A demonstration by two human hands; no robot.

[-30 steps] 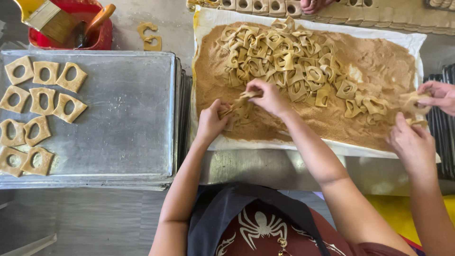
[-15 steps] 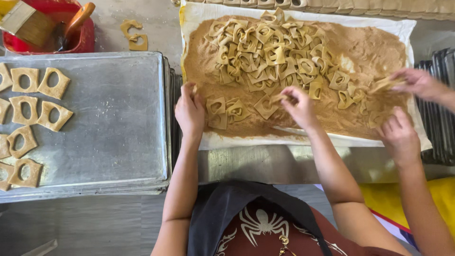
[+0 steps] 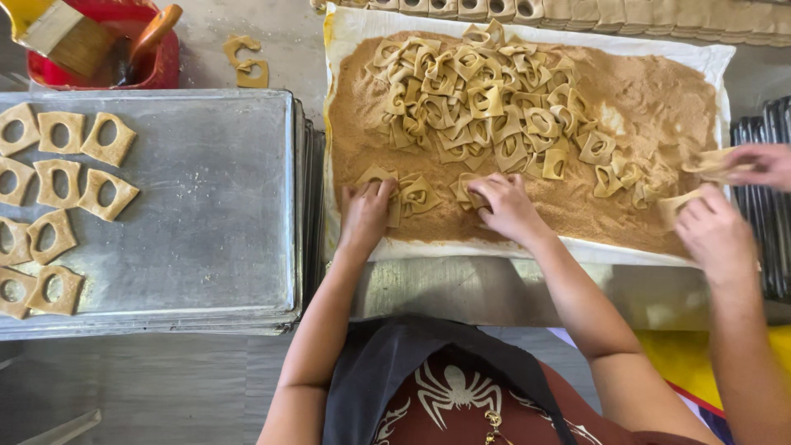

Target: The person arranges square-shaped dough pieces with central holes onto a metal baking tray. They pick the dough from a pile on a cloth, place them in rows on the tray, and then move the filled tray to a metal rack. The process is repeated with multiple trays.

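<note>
Centre of frame: left hand point(image 3: 367, 216) lies palm-down w/ fingers bent, tips pressing on a flat tan dough cut-out with a round hole point(image 3: 377, 175) at the near edge of the sugar bed; can't tell if it actually grips it. Right hand point(image 3: 507, 206) sits just beside, fingers curled over another pale dough cut-out point(image 3: 468, 191), loosely closed on it, thumb hidden.

Both pieces lie in the brown cinnamon-sugar layer point(image 3: 659, 99) spread on a white paper-lined tray point(image 3: 717, 62), upper centre to right of frame. A heap of sugared dough cut-outs point(image 3: 486, 103) sits mid-tray, above the hands.

Right edge: two hands of another person (a co-worker), the nearer hand point(image 3: 715, 235) and farther hand point(image 3: 762, 165), each pinching a strip of dough.

Left of frame: grey metal baking sheet point(image 3: 206, 198) on a stack of the same, w/ rows of coated square cut-outs point(image 3: 58, 198) along its left side. Upper left: red plastic bowl point(image 3: 161, 66) holding a wide wooden-handled pastry brush point(image 3: 62, 37). Two stray dough scraps point(image 3: 245, 62) lie on the steel table beside it.
</note>
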